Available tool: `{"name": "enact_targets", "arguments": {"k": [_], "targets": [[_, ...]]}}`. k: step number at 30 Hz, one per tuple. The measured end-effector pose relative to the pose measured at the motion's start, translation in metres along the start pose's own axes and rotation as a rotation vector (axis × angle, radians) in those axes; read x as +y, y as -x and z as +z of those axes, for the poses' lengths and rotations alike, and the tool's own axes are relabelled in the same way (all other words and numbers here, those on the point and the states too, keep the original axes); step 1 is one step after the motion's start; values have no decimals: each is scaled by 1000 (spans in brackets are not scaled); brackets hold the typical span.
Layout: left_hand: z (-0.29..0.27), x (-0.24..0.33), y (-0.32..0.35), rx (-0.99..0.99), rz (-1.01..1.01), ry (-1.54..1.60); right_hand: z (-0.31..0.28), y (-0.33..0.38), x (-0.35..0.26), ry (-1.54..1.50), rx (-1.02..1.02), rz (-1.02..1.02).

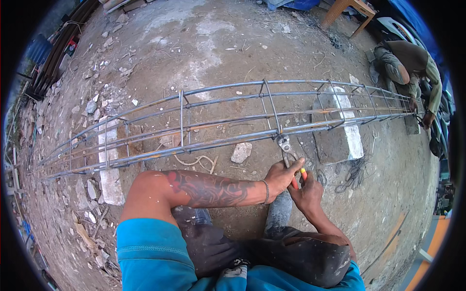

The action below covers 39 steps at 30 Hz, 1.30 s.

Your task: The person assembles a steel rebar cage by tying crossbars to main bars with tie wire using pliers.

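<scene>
I see both my left hand (280,175) and right hand (305,190) closed around the pliers (287,154), whose nose bites the near lower bar of the rebar cage (228,116). The cage looks stiff and heavy; the pliers' handles seem the sure hold.

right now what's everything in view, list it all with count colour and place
rebar cage: one, grey steel, lying long across the middle, propped off the ground
concrete blocks: two, grey-white, under the cage, one left and one right
pliers: one, steel head, red and yellow handles, head at the cage's near bar
stone: one, pale, on the ground below the cage
loose wire: dark tangle, on the ground right of the hands
rubble: many bits, grey, scattered at left
stool: one, tan, top right
other person: one, crouched at the cage's far right end
left hand: on the pliers' handles
right hand: on the handles too
</scene>
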<state>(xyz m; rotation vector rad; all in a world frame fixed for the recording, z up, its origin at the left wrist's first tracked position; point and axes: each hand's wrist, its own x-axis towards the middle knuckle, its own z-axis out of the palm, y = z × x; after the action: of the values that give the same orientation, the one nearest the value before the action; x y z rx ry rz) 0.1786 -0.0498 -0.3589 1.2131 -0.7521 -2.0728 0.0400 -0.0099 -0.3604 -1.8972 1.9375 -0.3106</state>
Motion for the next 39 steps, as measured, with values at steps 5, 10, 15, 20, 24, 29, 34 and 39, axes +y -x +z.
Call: {"name": "enact_targets", "arguments": {"k": [5, 10, 15, 20, 24, 29, 34, 39], "targets": [[1, 21, 1, 180, -204, 27, -16, 6, -13, -347, -328, 90], [-11, 2, -18, 31, -177, 148, -3, 16, 9, -833, -677, 180], [-1, 15, 3, 119, -135, 31, -5, 16, 11, -1328, -696, 204], [2, 20, 15, 178, -62, 32, -31, 11, -5, -1590, -866, 309], [0, 23, 14, 140, -116, -46, -30, 15, -4, -1191, -798, 239], [11, 18, -5, 104, -15, -105, -8, 10, 9, -201, -145, -182], [7, 10, -20, -11, -60, 164, -1, -12, 27, 251, 441, -495], [-5, 17, -27, -84, -113, 110, 10, 5, 36, 14, 435, -559]]}}
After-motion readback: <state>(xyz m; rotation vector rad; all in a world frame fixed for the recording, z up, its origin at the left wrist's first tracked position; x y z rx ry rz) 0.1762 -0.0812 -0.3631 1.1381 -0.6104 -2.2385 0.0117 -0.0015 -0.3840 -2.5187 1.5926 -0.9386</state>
